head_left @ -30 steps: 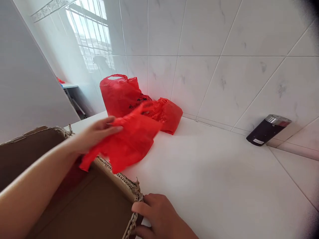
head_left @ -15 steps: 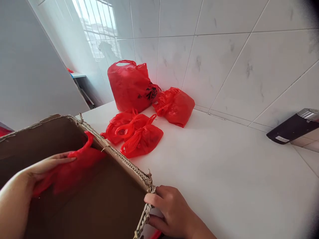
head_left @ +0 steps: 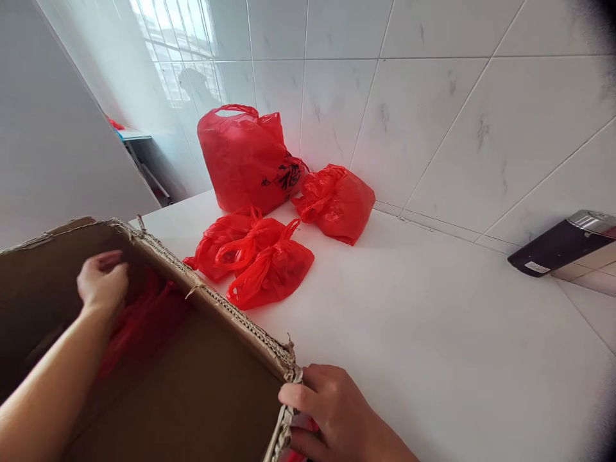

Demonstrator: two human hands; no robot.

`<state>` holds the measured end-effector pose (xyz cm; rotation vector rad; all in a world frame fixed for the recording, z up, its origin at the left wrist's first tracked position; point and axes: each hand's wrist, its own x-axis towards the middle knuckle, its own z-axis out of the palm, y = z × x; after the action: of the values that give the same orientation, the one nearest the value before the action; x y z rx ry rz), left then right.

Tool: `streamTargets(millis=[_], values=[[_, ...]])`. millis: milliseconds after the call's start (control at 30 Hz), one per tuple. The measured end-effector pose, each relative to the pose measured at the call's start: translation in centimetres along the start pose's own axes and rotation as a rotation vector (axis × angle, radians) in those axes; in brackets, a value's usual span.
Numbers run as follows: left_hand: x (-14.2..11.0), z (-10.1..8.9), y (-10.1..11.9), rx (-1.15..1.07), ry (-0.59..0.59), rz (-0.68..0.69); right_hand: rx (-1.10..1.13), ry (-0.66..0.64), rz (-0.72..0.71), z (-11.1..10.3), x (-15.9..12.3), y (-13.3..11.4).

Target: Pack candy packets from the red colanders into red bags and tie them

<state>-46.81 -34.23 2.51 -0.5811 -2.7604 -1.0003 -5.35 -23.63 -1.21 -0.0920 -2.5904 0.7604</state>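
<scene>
A cardboard box point(head_left: 206, 398) with ragged torn edges fills the lower left. My right hand point(head_left: 332, 404) is closed round its near right corner, thumb on top of the rim. Inside the box, against its far side, lies a red plastic bag point(head_left: 149, 321), in shadow and partly hidden by my forearm. My left hand point(head_left: 102, 282) is inside the box just above that bag, holding nothing, its fingers loosely bent and apart from the thumb. A bit of red also shows beneath my right hand, too covered to make out.
On the white tabletop point(head_left: 409, 333) beyond the box sit two knotted red bags point(head_left: 274, 266). Behind them stand a large red bag with black print point(head_left: 240, 160) and a smaller red bag point(head_left: 341, 205), near the tiled wall point(head_left: 433, 128). A black cylinder point(head_left: 553, 247) with a silver end is at right.
My left hand has let go of the red bag and lifted up off it. The bag now rests lower inside the box. My right hand stays on the box corner.
</scene>
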Motion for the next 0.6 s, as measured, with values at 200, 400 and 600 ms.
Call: streamTargets(millis=[200,400,600], values=[[-3.6,-1.0,14.0,0.112,-0.224,0.572,-0.047,0.021,0.019,0.2,-0.3,0.2],[-8.3,3.9,19.6,0.478,-0.406,0.819,-0.085,0.038,-0.008,0.4,-0.5,0.2],[-8.4,4.9,20.5,0.506,-0.412,0.806,-0.135,0.055,-0.034,0.8,-0.5,0.5]])
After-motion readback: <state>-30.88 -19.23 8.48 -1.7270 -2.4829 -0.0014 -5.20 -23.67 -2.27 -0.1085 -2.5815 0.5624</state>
